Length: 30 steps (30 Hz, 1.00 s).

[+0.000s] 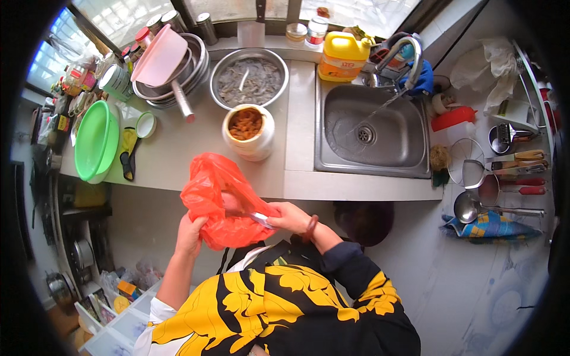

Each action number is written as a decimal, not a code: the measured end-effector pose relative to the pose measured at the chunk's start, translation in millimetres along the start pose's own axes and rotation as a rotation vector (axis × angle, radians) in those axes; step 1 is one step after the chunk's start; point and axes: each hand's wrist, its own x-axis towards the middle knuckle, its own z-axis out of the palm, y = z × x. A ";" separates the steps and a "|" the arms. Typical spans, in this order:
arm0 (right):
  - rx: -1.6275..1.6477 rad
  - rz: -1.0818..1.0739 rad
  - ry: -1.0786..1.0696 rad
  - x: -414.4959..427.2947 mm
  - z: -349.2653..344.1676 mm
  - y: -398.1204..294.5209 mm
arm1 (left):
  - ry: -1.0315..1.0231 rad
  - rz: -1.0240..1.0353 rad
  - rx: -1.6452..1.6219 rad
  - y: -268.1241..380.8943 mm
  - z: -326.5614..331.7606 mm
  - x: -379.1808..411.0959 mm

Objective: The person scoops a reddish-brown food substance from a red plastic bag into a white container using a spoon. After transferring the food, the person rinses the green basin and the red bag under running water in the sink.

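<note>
Over the counter's front edge hangs an orange-red plastic bag [209, 187], its mouth spread towards me. My left hand [190, 229] grips the bag's rim at the left. At the right side of the mouth my right hand [291, 217] holds a silvery utensil [262, 218], whose far end I cannot make out inside the bag. Something pinkish [231, 202] shows within the bag, partly hidden by its folds. Just beyond it, on the counter [178, 138], an uncapped whitish jar [254, 147] contains a reddish-brown, chunky food.
Behind the jar is a steel basin [278, 95] of greyish pieces in liquid. Water runs from the faucet [409, 58] into the steel sink [327, 133]. A green basin [91, 142] and stacked pans [202, 66] stand left. Ladles and strainers [467, 207] hang at right.
</note>
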 end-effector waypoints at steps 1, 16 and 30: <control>-0.010 0.008 0.006 -25.8 -12.7 -0.8 | -0.018 -0.026 -0.022 -7.5 23.2 -12.4; -0.095 -0.296 0.882 -188.7 -296.6 21.6 | -0.123 0.054 0.149 -58.2 336.6 150.6; -0.752 0.140 1.181 -86.3 -377.6 46.5 | -0.216 0.352 1.007 -120.9 347.1 262.0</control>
